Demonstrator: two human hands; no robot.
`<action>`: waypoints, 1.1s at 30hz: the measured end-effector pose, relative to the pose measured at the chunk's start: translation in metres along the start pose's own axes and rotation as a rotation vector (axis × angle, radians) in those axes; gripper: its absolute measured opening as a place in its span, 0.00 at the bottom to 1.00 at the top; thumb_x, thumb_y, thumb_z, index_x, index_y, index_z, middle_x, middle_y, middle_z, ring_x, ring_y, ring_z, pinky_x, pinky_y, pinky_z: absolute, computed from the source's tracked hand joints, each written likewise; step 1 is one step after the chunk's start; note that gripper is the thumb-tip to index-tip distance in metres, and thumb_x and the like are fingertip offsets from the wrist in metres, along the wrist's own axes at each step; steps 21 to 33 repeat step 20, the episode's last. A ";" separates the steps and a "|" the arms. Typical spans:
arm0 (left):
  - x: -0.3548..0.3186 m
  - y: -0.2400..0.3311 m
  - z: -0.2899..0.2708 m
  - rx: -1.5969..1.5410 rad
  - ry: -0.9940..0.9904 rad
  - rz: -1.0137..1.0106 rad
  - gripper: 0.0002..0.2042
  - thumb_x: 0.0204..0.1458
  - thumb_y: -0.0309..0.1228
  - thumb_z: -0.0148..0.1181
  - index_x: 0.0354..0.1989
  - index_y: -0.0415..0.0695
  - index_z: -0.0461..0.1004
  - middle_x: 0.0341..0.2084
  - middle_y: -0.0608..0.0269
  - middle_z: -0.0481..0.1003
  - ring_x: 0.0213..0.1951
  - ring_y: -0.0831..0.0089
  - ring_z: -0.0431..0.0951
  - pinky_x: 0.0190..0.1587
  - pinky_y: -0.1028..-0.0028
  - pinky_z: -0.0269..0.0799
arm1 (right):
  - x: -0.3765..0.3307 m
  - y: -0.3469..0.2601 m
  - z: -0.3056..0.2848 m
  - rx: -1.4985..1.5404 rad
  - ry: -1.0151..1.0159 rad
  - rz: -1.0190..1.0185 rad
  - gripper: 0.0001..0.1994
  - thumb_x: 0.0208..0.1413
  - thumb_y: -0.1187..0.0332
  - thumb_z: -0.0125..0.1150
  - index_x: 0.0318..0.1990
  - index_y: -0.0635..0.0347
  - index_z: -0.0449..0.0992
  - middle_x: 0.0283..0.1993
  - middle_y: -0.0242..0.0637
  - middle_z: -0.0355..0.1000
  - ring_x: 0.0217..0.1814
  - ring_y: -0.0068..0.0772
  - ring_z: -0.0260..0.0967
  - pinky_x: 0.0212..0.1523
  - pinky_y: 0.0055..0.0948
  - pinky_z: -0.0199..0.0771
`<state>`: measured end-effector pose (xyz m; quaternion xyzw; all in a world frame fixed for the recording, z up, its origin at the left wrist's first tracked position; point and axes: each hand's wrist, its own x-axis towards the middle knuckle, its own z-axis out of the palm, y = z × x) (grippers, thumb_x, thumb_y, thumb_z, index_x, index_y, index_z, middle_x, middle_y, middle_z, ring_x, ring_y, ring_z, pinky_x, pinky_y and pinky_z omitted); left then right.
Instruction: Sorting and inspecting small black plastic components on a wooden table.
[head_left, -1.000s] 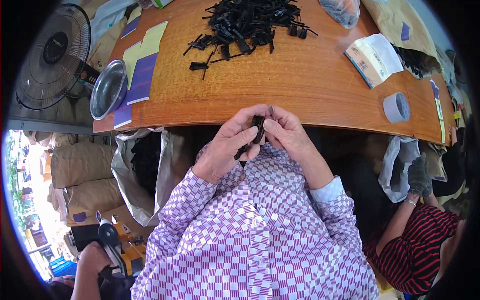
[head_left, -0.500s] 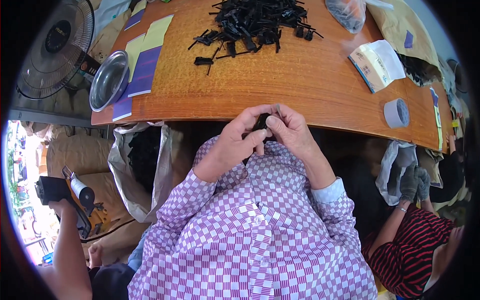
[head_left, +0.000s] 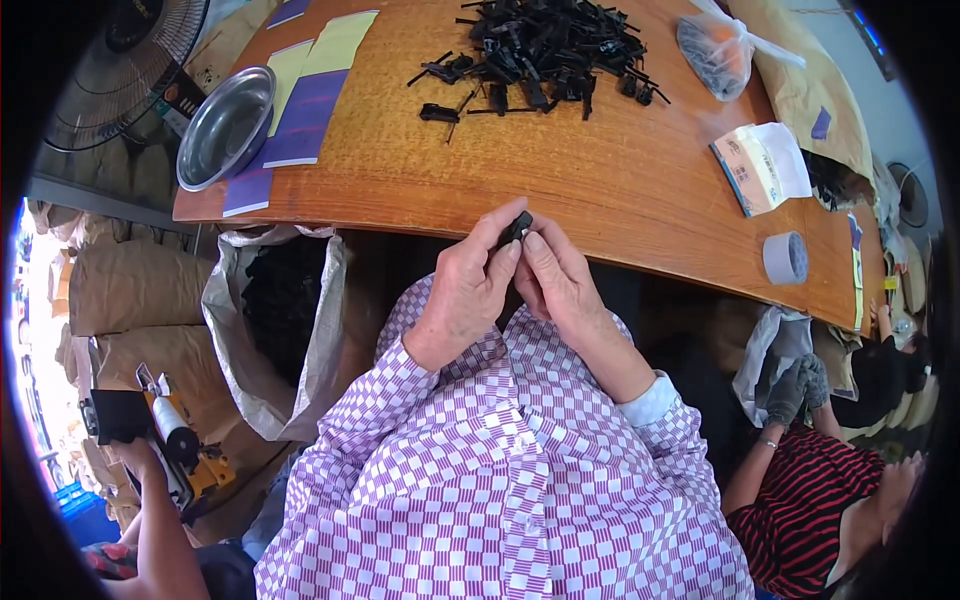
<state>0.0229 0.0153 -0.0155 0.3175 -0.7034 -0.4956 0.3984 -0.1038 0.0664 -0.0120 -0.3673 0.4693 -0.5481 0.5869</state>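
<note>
At the table's front edge, both my hands meet around a small black plastic part (head_left: 516, 229). My left hand (head_left: 462, 285) is closed on it, with the thumb and forefinger at its side. My right hand (head_left: 563, 275) also grips it, the thumb pressed near a small pale spot on the part. My fingers hide much of its shape. Beyond my hands lies a heap of similar black plastic parts (head_left: 545, 50) with thin stems. One loose part (head_left: 440, 113) lies at the heap's near left edge.
A steel bowl (head_left: 226, 130) stands on the wooden table (head_left: 390, 190) at left, by purple and yellow strips. At right are a tissue pack (head_left: 752, 165), a tape roll (head_left: 785, 257) and a plastic bag (head_left: 715, 55). Open sacks (head_left: 222, 300) hang below; co-workers sit on both sides.
My hands have turned the black part so it points up between the fingertips. The whole view has shifted a little. At left, a co-worker's hand has lowered slightly with a dark tool.
</note>
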 end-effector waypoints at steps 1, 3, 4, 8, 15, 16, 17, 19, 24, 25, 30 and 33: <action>-0.001 -0.002 -0.001 -0.005 0.006 0.000 0.19 0.55 0.19 0.50 0.56 0.40 0.64 0.42 0.50 0.75 0.44 0.65 0.77 0.44 0.74 0.72 | 0.002 0.001 0.002 -0.010 -0.006 -0.005 0.20 0.65 0.55 0.41 0.56 0.61 0.61 0.20 0.23 0.57 0.13 0.11 0.47 0.12 0.14 0.43; -0.002 -0.006 -0.004 0.004 0.055 0.032 0.19 0.54 0.19 0.51 0.56 0.39 0.65 0.43 0.49 0.74 0.45 0.64 0.77 0.45 0.74 0.72 | 0.006 0.002 0.006 -0.027 -0.018 -0.007 0.20 0.65 0.56 0.41 0.56 0.60 0.61 0.19 0.22 0.57 0.13 0.11 0.47 0.12 0.14 0.43; -0.003 -0.007 -0.006 0.001 0.063 0.033 0.19 0.54 0.19 0.51 0.56 0.39 0.65 0.43 0.49 0.74 0.45 0.64 0.77 0.45 0.74 0.72 | 0.008 0.003 0.008 -0.032 -0.020 -0.001 0.19 0.65 0.57 0.41 0.55 0.60 0.62 0.19 0.22 0.57 0.13 0.10 0.47 0.12 0.14 0.43; -0.007 -0.011 -0.015 0.041 0.144 0.052 0.20 0.52 0.15 0.51 0.55 0.40 0.67 0.40 0.57 0.75 0.44 0.75 0.75 0.45 0.78 0.70 | 0.015 0.005 0.021 0.010 -0.032 0.052 0.16 0.66 0.58 0.42 0.54 0.57 0.63 0.17 0.20 0.55 0.13 0.10 0.46 0.12 0.14 0.43; -0.007 -0.026 -0.034 0.101 0.337 0.128 0.20 0.52 0.16 0.52 0.55 0.41 0.68 0.37 0.60 0.75 0.36 0.79 0.75 0.38 0.81 0.71 | 0.041 0.000 0.044 -0.108 -0.085 0.137 0.14 0.65 0.66 0.41 0.53 0.62 0.65 0.21 0.20 0.57 0.16 0.10 0.49 0.16 0.13 0.48; -0.007 -0.024 -0.037 0.100 0.343 0.126 0.20 0.52 0.16 0.52 0.55 0.41 0.68 0.37 0.60 0.75 0.36 0.79 0.75 0.38 0.81 0.71 | 0.044 0.000 0.046 -0.126 -0.109 0.109 0.14 0.65 0.62 0.42 0.53 0.59 0.65 0.19 0.19 0.55 0.15 0.10 0.47 0.14 0.13 0.45; -0.007 -0.018 -0.041 -0.096 0.324 -0.032 0.19 0.53 0.16 0.52 0.54 0.40 0.68 0.39 0.60 0.74 0.40 0.79 0.73 0.42 0.80 0.69 | 0.048 0.001 0.047 -0.144 -0.131 0.082 0.15 0.65 0.59 0.43 0.52 0.57 0.65 0.17 0.19 0.53 0.13 0.10 0.46 0.12 0.14 0.42; -0.008 -0.011 -0.047 -0.363 0.289 -0.191 0.19 0.54 0.17 0.51 0.56 0.39 0.66 0.41 0.65 0.72 0.43 0.81 0.70 0.47 0.82 0.65 | 0.052 -0.005 0.047 -0.117 -0.182 0.100 0.15 0.65 0.59 0.43 0.52 0.57 0.65 0.17 0.18 0.53 0.13 0.10 0.45 0.13 0.14 0.41; -0.009 -0.010 -0.050 -0.364 0.296 -0.195 0.19 0.54 0.17 0.51 0.56 0.39 0.66 0.41 0.65 0.72 0.43 0.81 0.70 0.47 0.82 0.65 | 0.052 -0.006 0.047 -0.086 -0.229 0.115 0.15 0.65 0.58 0.42 0.52 0.57 0.65 0.17 0.18 0.52 0.14 0.10 0.45 0.13 0.14 0.40; -0.009 -0.010 -0.050 -0.364 0.296 -0.195 0.19 0.54 0.17 0.51 0.56 0.39 0.66 0.41 0.65 0.72 0.43 0.81 0.70 0.47 0.82 0.65 | 0.052 -0.006 0.047 -0.086 -0.229 0.115 0.15 0.65 0.58 0.42 0.52 0.57 0.65 0.17 0.18 0.52 0.14 0.10 0.45 0.13 0.14 0.40; -0.009 -0.010 -0.050 -0.364 0.296 -0.195 0.19 0.54 0.17 0.51 0.56 0.39 0.66 0.41 0.65 0.72 0.43 0.81 0.70 0.47 0.82 0.65 | 0.052 -0.006 0.047 -0.086 -0.229 0.115 0.15 0.65 0.58 0.42 0.52 0.57 0.65 0.17 0.18 0.52 0.14 0.10 0.45 0.13 0.14 0.40; -0.009 -0.010 -0.050 -0.364 0.296 -0.195 0.19 0.54 0.17 0.51 0.56 0.39 0.66 0.41 0.65 0.72 0.43 0.81 0.70 0.47 0.82 0.65 | 0.052 -0.006 0.047 -0.086 -0.229 0.115 0.15 0.65 0.58 0.42 0.52 0.57 0.65 0.17 0.18 0.52 0.14 0.10 0.45 0.13 0.14 0.40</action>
